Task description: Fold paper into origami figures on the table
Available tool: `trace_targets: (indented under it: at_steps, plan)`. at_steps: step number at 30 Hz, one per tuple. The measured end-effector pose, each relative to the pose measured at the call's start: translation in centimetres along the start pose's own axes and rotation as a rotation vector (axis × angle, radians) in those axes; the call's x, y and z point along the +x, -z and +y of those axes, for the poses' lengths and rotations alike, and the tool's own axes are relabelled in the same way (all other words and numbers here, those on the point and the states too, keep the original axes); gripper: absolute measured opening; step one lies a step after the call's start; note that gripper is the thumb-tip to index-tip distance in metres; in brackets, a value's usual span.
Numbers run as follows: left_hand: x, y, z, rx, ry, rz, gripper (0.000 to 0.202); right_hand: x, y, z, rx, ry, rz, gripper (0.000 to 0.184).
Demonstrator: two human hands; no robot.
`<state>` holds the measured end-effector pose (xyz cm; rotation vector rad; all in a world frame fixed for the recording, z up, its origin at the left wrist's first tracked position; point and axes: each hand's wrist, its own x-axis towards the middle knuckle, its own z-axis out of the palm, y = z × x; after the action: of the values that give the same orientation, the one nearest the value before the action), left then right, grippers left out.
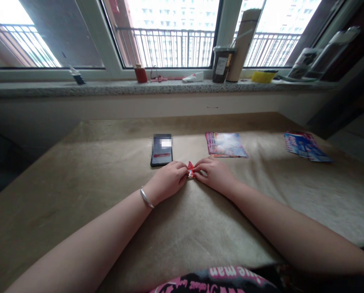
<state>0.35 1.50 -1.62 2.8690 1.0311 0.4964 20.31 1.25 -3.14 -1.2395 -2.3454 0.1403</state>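
A small folded piece of red and white printed paper (pixel 190 170), pointed at its top, sits on the table between my hands. My left hand (pixel 172 177) pinches its left side, a silver bangle (pixel 147 198) round the wrist. From the other side, the fingers of my right hand (pixel 214 173) pinch its right edge. Fingertips cover parts of the paper. Just beyond my left hand lies a phone (pixel 161 152) with its screen lit and partly blurred out. Behind my right hand is a fanned stack of pink and purple printed sheets (pixel 227 144).
More printed sheets (pixel 305 146), mostly blue, lie at the table's right. A brown cover (pixel 123 240) spreads over the table. Along the stone windowsill (pixel 108 88) stand a red jar (pixel 140 74), a dark-filled container (pixel 221 65), a cardboard tube (pixel 244 44) and a yellow roll (pixel 263 76).
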Motion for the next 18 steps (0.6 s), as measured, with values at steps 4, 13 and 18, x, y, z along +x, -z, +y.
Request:
trace_targets:
  at_steps: [4, 13, 18]
  plan:
    - [-0.3, 0.5, -0.6, -0.043, -0.089, -0.052, 0.023, 0.0, -0.1, 0.1, 0.008, -0.010, 0.008, 0.015]
    - [-0.5, 1.3, 0.3, 0.085, -0.100, -0.104, 0.024, 0.0, 0.2, 0.1, 0.000, 0.103, 0.019, 0.012]
    - [-0.4, 1.5, 0.6, 0.125, -0.123, -0.119, 0.020, -0.1, 0.9, -0.1, -0.057, 0.184, -0.007, 0.014]
